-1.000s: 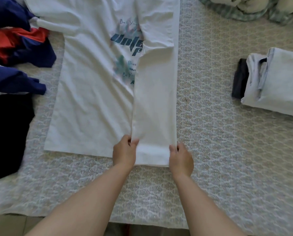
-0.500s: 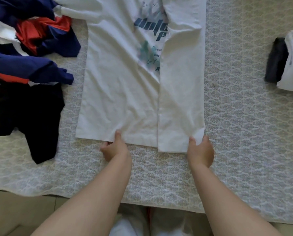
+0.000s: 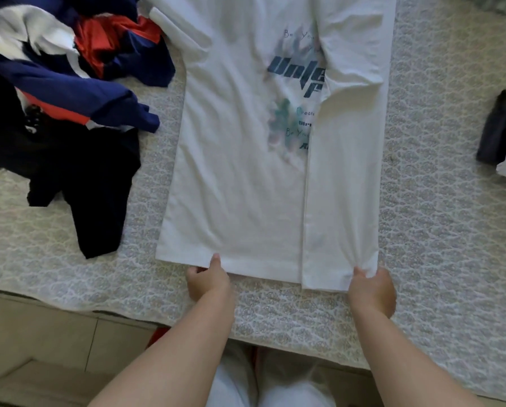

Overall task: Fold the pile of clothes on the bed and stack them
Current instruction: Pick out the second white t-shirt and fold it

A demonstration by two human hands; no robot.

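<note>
A white T-shirt (image 3: pixel 240 160) with dark printed lettering lies flat on the bed, its right side folded inward over the print as a long strip. My left hand (image 3: pixel 206 282) pinches the bottom hem left of the middle, thumb on top of the cloth. My right hand (image 3: pixel 370 287) grips the bottom right corner of the folded strip, which bunches slightly at my fingers. A pile of unfolded clothes (image 3: pixel 69 92) in navy, red, white and black lies to the left of the shirt.
The bed has a pale patterned cover (image 3: pixel 439 218). A stack of folded clothes (image 3: pixel 501 130), dark and white, sits at the right edge of view. The bed's front edge runs just below my hands, with floor (image 3: pixel 40 342) beyond it at lower left.
My left hand has shifted left along the hem, away from the folded strip. My right hand now grips the strip's right corner. The view has shifted, so the folded stack sits nearer the frame's right edge.
</note>
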